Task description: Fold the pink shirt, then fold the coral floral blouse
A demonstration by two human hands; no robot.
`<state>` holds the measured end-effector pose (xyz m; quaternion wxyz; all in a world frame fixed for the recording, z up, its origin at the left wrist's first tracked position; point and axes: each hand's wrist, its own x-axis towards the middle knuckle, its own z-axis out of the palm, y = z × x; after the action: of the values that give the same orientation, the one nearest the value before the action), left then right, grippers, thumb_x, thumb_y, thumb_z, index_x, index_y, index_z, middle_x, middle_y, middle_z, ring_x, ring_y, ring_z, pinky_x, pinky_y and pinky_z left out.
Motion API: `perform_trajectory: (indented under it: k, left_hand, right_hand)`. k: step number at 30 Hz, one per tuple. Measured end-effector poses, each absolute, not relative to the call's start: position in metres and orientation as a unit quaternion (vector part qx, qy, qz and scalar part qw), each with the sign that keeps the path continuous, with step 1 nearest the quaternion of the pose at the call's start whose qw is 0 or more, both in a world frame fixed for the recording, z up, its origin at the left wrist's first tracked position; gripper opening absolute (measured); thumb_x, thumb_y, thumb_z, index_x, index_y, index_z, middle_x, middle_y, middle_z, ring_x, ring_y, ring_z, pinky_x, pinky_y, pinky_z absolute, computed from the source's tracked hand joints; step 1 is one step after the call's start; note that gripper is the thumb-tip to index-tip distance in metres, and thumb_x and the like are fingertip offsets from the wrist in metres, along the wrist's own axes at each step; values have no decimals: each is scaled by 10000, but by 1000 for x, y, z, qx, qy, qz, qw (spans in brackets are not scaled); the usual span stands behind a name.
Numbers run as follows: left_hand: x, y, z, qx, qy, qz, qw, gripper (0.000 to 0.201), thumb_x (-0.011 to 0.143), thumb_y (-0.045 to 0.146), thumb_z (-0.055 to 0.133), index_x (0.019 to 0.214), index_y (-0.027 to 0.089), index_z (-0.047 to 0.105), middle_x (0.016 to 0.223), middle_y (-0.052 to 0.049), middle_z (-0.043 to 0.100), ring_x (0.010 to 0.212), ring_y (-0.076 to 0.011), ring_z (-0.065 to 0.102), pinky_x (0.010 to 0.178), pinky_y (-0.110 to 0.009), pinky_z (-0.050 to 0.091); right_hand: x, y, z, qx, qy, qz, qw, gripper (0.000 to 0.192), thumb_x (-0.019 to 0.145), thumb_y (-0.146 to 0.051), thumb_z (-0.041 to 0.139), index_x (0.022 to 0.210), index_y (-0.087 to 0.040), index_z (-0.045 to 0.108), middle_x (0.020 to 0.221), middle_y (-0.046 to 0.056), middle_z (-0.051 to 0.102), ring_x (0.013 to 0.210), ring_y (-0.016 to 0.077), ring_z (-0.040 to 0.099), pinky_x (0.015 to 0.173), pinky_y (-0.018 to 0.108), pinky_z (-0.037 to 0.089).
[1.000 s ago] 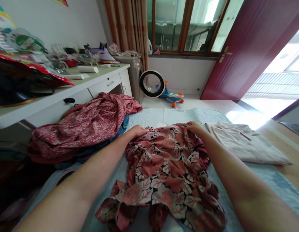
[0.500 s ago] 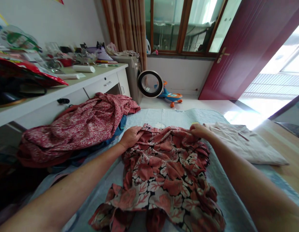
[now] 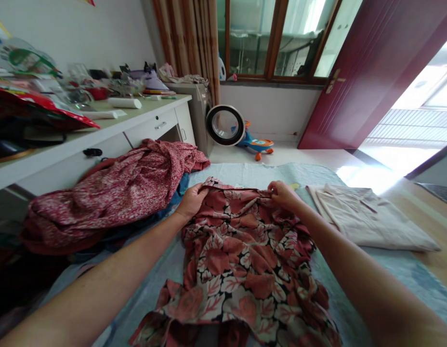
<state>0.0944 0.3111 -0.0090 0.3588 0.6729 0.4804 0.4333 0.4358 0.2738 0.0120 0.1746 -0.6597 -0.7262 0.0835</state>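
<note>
Both hands pinch the far edge of the leaf-print garment (image 3: 241,255): left hand (image 3: 190,200) at its left corner, right hand (image 3: 281,194) at its right. It lies on the bed (image 3: 259,173), beside a folded beige cloth (image 3: 364,219).

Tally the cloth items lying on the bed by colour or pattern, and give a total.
Red leaf-print garment, gripped by left hand and right hand: 1
Red speckled garment: 1
Blue cloth under it: 1
Beige folded garment: 1
Total: 4
</note>
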Motion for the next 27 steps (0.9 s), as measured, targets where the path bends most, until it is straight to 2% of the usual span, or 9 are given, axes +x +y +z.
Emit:
perform_trajectory:
  k: [3,7,10,12,16,19,23,27]
  left_hand:
    - [90,306,-11,666,465,428,396,335,774,394,607,980,149,708,977,-46,740,912,-221,645,870,-318,505]
    - [85,294,-10,673,458,408,413,339,787,389,593,1002,151,701,993,-38,739,951,-224,651,907,-326,502]
    - [81,287,-10,702,458,366,404,338,794,370,568,1017,151,698,1013,-31,738,975,-228,651,925,-332,500]
    - [80,283,-9,722,463,333,391,326,780,339,553,1010,158,698,1001,-20,742,975,-227,654,935,-329,495]
    - [78,276,-6,743,479,294,363,312,772,301,518,994,170,694,992,-12,747,981,-226,659,936,-311,491]
    - [77,272,-4,753,484,280,347,320,771,294,514,1006,172,692,991,-11,747,962,-225,665,908,-298,499]
    - [74,272,-5,767,488,258,326,335,771,292,511,1027,164,685,977,-16,743,926,-223,669,866,-294,503]
    - [70,272,-7,786,499,230,283,322,789,270,494,1030,167,681,947,-22,733,876,-213,660,832,-293,499]
  right_hand:
    - [436,245,16,-607,-757,-5,243,211,730,-79,462,861,-180,593,950,78,579,875,196,527,796,284,402]
    - [435,211,17,-576,-790,36,206,215,737,-116,490,923,-196,564,978,64,567,847,182,534,771,278,398]
    - [432,199,16,-612,-763,123,166,175,820,-301,569,964,-200,562,909,46,618,754,168,546,687,267,381]
    - [429,198,15,-652,-725,152,160,251,867,-445,558,917,-199,571,817,39,638,703,165,540,639,265,356]
    - [419,202,13,-691,-699,107,152,377,880,-571,541,833,-202,607,806,47,645,715,168,545,617,262,318]
    - [412,204,12,-683,-715,65,133,361,887,-545,555,803,-204,635,877,51,631,752,161,555,642,256,318]
    - [407,206,8,-676,-729,47,101,246,908,-397,549,798,-196,638,877,49,601,765,158,546,668,258,322]
    - [409,207,5,-675,-726,43,124,85,863,-239,547,831,-186,605,862,46,583,785,165,531,713,257,334]
